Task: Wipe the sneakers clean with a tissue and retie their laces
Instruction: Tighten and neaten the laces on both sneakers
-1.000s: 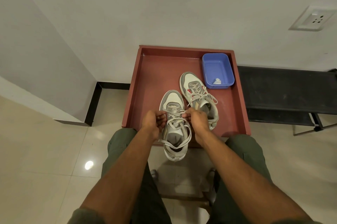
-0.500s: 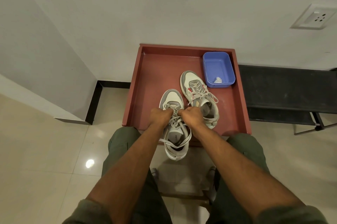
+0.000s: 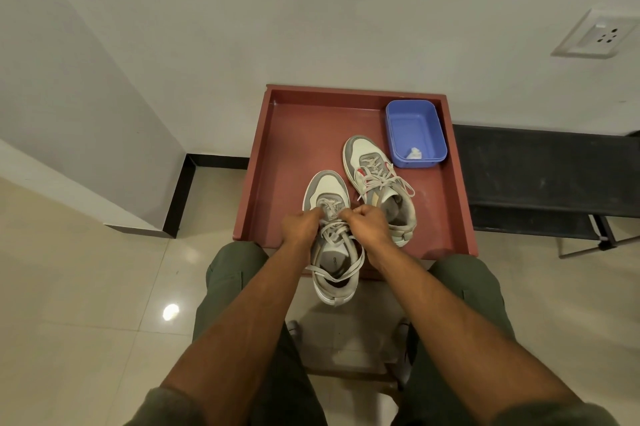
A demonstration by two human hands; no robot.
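Note:
Two grey-and-white sneakers lie on a red-brown tray table [image 3: 277, 162]. The near sneaker [image 3: 334, 273] hangs its heel over the front edge, with loose lace loops draped across its opening. My left hand [image 3: 299, 226] and my right hand [image 3: 367, 223] sit over its tongue, each pinching a lace [image 3: 334, 214], fists almost touching. The far sneaker [image 3: 377, 183] lies to the right with its laces tied in a bow. A crumpled white tissue [image 3: 414, 153] sits inside a blue plastic tub [image 3: 415, 113] at the tray's back right.
A black bench [image 3: 547, 176] stands right of the tray against the white wall. A wall socket [image 3: 599, 34] is at the upper right. My knees in green trousers flank the tray's front edge above a glossy tiled floor [image 3: 86, 287].
My hands have moved up the near sneaker from beside its opening to its tongue and drawn close together, pulling the laces.

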